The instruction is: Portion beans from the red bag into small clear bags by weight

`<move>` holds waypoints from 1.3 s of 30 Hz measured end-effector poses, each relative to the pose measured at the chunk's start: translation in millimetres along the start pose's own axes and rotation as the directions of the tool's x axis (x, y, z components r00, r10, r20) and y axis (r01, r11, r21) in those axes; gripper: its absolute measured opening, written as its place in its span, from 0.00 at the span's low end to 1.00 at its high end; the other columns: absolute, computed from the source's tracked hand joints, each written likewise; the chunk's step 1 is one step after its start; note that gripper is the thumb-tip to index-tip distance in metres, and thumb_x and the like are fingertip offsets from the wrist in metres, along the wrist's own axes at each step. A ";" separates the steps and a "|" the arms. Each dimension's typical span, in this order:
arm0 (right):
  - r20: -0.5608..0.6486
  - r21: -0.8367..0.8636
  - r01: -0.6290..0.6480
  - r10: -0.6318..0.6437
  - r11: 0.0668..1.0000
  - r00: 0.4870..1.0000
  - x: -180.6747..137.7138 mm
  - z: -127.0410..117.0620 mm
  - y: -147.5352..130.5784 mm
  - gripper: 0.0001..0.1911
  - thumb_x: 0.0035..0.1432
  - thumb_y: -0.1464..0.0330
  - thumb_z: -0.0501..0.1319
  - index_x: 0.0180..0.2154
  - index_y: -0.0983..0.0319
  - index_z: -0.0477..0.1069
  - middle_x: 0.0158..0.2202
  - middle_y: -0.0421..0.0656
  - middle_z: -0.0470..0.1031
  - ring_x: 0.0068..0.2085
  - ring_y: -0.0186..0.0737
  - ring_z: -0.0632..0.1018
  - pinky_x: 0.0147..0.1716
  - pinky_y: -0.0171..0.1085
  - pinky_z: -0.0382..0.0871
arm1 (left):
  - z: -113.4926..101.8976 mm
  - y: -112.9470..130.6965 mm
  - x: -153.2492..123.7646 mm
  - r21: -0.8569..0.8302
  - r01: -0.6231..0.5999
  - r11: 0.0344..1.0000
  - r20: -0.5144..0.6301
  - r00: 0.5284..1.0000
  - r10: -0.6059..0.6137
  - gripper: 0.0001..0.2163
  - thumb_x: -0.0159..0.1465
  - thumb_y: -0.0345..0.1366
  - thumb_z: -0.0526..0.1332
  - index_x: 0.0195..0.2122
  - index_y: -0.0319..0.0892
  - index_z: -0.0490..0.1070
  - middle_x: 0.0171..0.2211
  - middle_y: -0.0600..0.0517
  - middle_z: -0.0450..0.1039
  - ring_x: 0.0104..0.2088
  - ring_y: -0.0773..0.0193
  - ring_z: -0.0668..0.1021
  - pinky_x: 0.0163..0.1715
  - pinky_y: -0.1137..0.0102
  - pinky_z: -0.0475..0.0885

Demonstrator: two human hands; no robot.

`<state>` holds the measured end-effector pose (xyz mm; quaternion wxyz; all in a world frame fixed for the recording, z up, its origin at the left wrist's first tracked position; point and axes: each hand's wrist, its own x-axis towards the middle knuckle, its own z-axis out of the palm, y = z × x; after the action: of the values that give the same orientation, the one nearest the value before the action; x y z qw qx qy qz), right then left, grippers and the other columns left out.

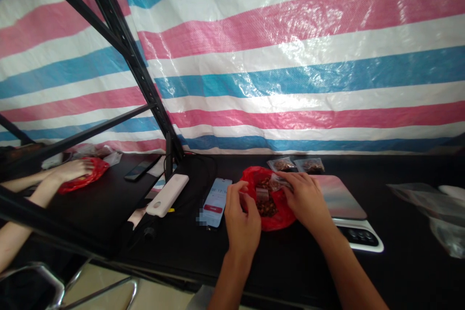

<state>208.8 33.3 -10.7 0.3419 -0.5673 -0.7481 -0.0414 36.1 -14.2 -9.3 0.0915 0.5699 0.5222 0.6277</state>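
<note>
A red plastic bag [285,218] lies opened out on the black table, with small brown pieces [267,207] inside. My left hand [242,218] is at the bag's left rim, fingers curled against the red plastic. On the far right side of the bag, my right hand [307,198] pinches a small clear plastic bag [278,182] over the brown pieces. What the clear bag contains is hard to make out. A small pale packet [262,194] rests on the pieces between my hands.
Two filled clear packets [281,164] lie behind the red bag. To the right are a digital scale [341,198] and loose clear bags [430,203]. A phone [217,203] and white power bank [168,195] lie left. Beyond the metal frame [140,65], another person's hands [69,172] touch a red bag.
</note>
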 end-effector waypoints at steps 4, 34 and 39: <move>-0.018 0.121 -0.040 0.043 0.992 0.999 0.1 -3.1 7.6 0.20 0.61 0.71 0.58 0.53 0.57 0.78 0.50 0.47 0.83 0.50 0.54 0.80 0.51 0.53 0.69 | -2.3 -2.4 1.4 -0.007 -0.005 1.000 -0.003 1.000 0.005 0.10 0.68 0.26 0.54 0.46 0.46 0.70 0.40 0.51 0.73 0.39 0.62 0.77 0.41 0.68 0.72; -0.472 0.204 -0.245 0.315 0.948 0.823 -22.6 -92.3 58.2 0.15 0.52 0.73 0.54 0.36 0.58 0.78 0.39 0.47 0.81 0.44 0.51 0.79 0.51 0.50 0.69 | 44.1 8.0 -27.3 0.183 -0.374 0.909 0.653 0.738 0.172 0.15 0.71 0.29 0.54 0.55 0.45 0.72 0.52 0.43 0.73 0.53 0.49 0.73 0.53 0.51 0.73; -0.468 0.219 -0.254 0.330 0.942 0.820 -27.2 -97.1 60.5 0.15 0.52 0.74 0.54 0.35 0.58 0.78 0.39 0.46 0.81 0.44 0.50 0.79 0.51 0.49 0.69 | 55.0 19.6 -27.9 0.079 -0.314 0.946 0.559 0.800 0.219 0.15 0.71 0.29 0.54 0.56 0.47 0.71 0.54 0.43 0.71 0.57 0.52 0.73 0.57 0.51 0.73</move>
<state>310.4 -11.3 28.4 0.5663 -0.6185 -0.5391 -0.0782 99.5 -12.3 -22.5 0.0981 0.7976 0.4400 0.4007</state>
